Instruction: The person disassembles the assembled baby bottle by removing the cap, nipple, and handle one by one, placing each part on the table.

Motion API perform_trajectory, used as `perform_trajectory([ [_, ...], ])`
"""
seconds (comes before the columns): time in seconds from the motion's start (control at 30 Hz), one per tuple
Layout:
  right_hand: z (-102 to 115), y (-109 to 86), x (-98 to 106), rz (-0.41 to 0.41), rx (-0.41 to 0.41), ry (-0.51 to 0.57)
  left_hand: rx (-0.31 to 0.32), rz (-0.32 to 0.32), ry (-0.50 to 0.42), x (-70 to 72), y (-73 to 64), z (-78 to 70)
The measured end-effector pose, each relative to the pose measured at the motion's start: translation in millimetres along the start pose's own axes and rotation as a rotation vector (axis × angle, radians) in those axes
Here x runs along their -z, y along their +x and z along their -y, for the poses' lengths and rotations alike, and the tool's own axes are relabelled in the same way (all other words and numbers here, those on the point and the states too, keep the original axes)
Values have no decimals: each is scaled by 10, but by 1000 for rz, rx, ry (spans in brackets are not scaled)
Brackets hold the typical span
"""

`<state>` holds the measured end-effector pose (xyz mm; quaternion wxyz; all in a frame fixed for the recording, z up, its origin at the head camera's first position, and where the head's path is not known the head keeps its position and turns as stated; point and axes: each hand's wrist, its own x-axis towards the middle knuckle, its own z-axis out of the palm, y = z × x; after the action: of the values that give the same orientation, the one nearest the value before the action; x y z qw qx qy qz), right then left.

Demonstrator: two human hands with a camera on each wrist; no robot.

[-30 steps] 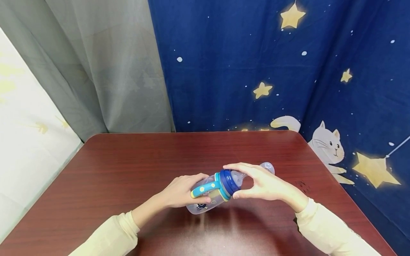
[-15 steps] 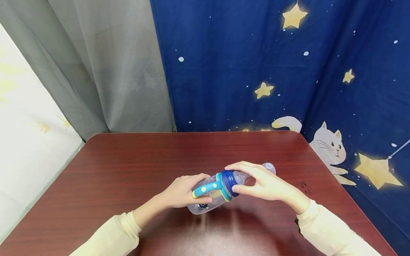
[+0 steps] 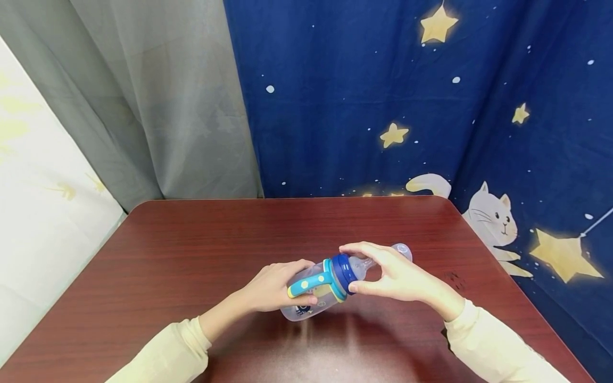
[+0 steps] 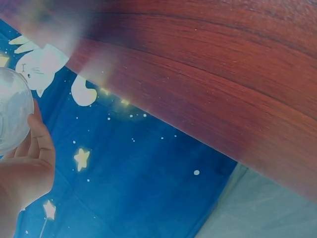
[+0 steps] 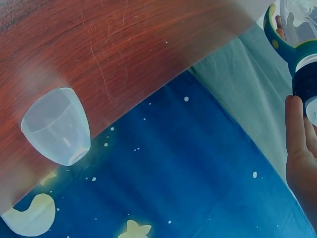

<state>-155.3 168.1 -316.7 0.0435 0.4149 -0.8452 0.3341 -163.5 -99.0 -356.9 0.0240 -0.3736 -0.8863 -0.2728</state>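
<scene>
A clear baby bottle [image 3: 306, 313] with a turquoise handle [image 3: 308, 283] tilts over the table, its teat [image 3: 358, 267] toward the right. My left hand [image 3: 265, 288] grips the bottle's body, thumb below the handle. My right hand [image 3: 395, 274] holds the dark blue collar [image 3: 344, 270] between thumb and fingers. In the left wrist view, the round bottle base [image 4: 14, 111] shows at the left edge beside the hand. At the right edge of the right wrist view, fingers [image 5: 295, 124] lie against the collar. A clear domed cap [image 5: 57, 126] rests on the table.
The brown wooden table [image 3: 215, 239] has rounded far corners. Beyond it hang a grey curtain [image 3: 191, 106] and a blue curtain [image 3: 325, 106] with stars and a cat. Dark marks [image 3: 454, 279] show on the table right of the right hand.
My right thumb has come over the blue collar and then gone back to its lower edge; the fingers shifted slightly along its top. My left hand and the bottle stay nearly in place.
</scene>
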Motion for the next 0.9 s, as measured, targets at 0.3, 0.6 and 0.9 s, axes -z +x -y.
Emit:
perform_trajectory([
  [0.3,-7,22,-22,13,-58,-9,2,2,-17,-11,7,33],
  [0.6,15,38,-33,1,-52,-102,-11,11,-5,-18,10,45],
  [0.9,24,34,-26,29,-15,-58,-3,24,-21,-17,7,47],
])
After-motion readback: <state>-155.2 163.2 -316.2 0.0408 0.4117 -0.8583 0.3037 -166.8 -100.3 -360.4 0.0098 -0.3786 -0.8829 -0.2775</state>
